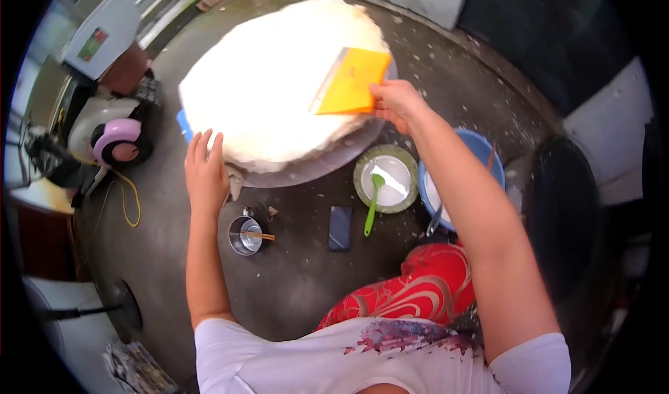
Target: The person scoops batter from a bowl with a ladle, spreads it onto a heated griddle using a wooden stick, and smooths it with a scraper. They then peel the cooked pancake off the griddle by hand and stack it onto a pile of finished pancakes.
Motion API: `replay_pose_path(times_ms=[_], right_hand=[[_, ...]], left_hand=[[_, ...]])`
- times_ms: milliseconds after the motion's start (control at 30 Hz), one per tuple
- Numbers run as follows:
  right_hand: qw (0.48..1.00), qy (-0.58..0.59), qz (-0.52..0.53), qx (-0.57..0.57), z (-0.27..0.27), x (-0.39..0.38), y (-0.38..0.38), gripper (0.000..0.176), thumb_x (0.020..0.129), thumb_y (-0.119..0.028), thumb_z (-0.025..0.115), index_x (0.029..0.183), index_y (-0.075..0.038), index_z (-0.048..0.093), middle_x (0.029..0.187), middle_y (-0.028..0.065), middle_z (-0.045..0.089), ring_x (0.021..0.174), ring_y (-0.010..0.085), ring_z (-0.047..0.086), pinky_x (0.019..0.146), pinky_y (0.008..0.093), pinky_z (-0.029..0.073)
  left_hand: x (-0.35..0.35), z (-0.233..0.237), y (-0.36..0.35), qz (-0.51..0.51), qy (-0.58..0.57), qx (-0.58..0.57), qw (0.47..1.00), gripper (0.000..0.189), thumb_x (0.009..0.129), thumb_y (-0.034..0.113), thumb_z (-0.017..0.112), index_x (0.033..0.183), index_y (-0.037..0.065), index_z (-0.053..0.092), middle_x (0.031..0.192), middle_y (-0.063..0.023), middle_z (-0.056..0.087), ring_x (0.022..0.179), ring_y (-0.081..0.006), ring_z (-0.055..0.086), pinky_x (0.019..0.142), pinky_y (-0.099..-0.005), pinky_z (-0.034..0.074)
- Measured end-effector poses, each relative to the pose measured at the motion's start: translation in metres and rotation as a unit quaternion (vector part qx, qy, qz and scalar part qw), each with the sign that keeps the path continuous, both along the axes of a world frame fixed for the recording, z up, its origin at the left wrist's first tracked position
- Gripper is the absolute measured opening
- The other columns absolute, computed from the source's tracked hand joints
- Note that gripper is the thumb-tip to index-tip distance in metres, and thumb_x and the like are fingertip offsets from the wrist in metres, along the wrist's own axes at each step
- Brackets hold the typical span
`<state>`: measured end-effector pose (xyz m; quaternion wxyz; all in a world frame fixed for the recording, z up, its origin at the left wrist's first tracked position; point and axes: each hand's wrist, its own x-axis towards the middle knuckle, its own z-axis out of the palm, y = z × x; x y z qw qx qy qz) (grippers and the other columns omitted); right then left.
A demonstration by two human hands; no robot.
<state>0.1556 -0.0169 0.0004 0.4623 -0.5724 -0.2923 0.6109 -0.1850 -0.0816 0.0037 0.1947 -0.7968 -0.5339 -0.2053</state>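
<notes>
Holding the orange scraper (354,84) over the right side of the pale, rough-edged mass (279,80): right hand (396,104), fingers clamped on the scraper's near right edge. Paler strip, probably the blade, faces left. Can't tell if it touches the mass.

Handling, my read: scraper light, thin, a bit springy, slick if wet; right edge is the place to hold, clear of the strip. Mass looks soft on top, likely heavy, easily dented; surface washed out by glare.

Left hand (207,174) at the mass's near left edge, fingers extended, slightly apart, not wrapped round anything visible. Round grey base (313,176) under the mass.

Nearer, on the dark floor (300,275), left to right: metal cup (239,228) with sticks, phone (340,228), green-rimmed bowl (362,169) with green spatula (373,204), blue basin (482,144).
</notes>
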Motion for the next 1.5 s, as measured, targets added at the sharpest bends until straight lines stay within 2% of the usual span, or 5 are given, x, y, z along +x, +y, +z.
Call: replay_pose_path(times_ms=[267, 467, 600, 1233, 1500], right_hand=[[0.779, -0.614, -0.123, -0.032, -0.168, 0.171, -0.202, 0.045, 0.074, -0.021, 0.062, 0.111, 0.001, 0.050, 0.109, 0.0213, 0.052, 0.104, 0.0359, 0.049, 0.087, 0.0405, 0.040], [0.854, -0.336, -0.234, -0.322, -0.272, 0.171, -0.315, 0.073, 0.069, -0.033, 0.070, 0.125, -0.002, 0.034, 0.119, 0.0238, 0.046, 0.110, 0.0325, 0.047, 0.090, 0.0383, 0.040], [0.839, -0.473, -0.194, -0.186, -0.245, 0.175, -0.317, 0.015, 0.082, -0.017, 0.054, 0.090, -0.004, 0.050, 0.078, 0.0188, 0.059, 0.076, 0.0386, 0.057, 0.066, 0.0458, 0.044], [0.814, -0.539, 0.188, -0.106, -0.155, 0.140, -0.228, 0.031, 0.071, -0.020, 0.055, 0.100, -0.019, 0.065, 0.086, 0.0125, 0.063, 0.081, 0.0295, 0.060, 0.072, 0.0392, 0.048], [0.805, -0.554, 0.176, -0.122, -0.091, 0.160, -0.264, 0.030, 0.082, -0.030, 0.051, 0.107, -0.018, 0.060, 0.087, 0.0143, 0.063, 0.081, 0.0318, 0.059, 0.072, 0.0407, 0.047]], left_hand=[[0.107, -0.100, -0.111, -0.259, -0.162, -0.111, 0.946, 0.025, 0.065, 0.002, 0.067, 0.089, 0.005, 0.063, 0.098, -0.0109, 0.059, 0.089, -0.0301, 0.055, 0.077, -0.0378, 0.044], [0.179, -0.154, -0.140, -0.248, -0.222, -0.312, 0.890, 0.027, 0.069, 0.010, 0.066, 0.095, 0.004, 0.061, 0.108, -0.0118, 0.054, 0.102, -0.0328, 0.047, 0.085, -0.0422, 0.040], [0.220, -0.233, -0.125, -0.156, -0.131, -0.348, 0.915, 0.049, 0.073, 0.016, 0.064, 0.117, 0.003, 0.046, 0.120, -0.0187, 0.041, 0.111, -0.0377, 0.038, 0.090, -0.0418, 0.036], [0.235, -0.287, -0.123, 0.016, -0.337, -0.502, 0.797, 0.027, 0.085, 0.021, 0.048, 0.081, -0.001, 0.063, 0.083, -0.0222, 0.061, 0.077, -0.0377, 0.059, 0.071, -0.0400, 0.046], [0.228, -0.296, -0.067, 0.202, -0.543, -0.644, 0.500, 0.031, 0.091, 0.023, 0.038, 0.075, 0.001, 0.053, 0.054, -0.0068, 0.047, 0.040, -0.0137, 0.041, 0.033, -0.0269, 0.030]])
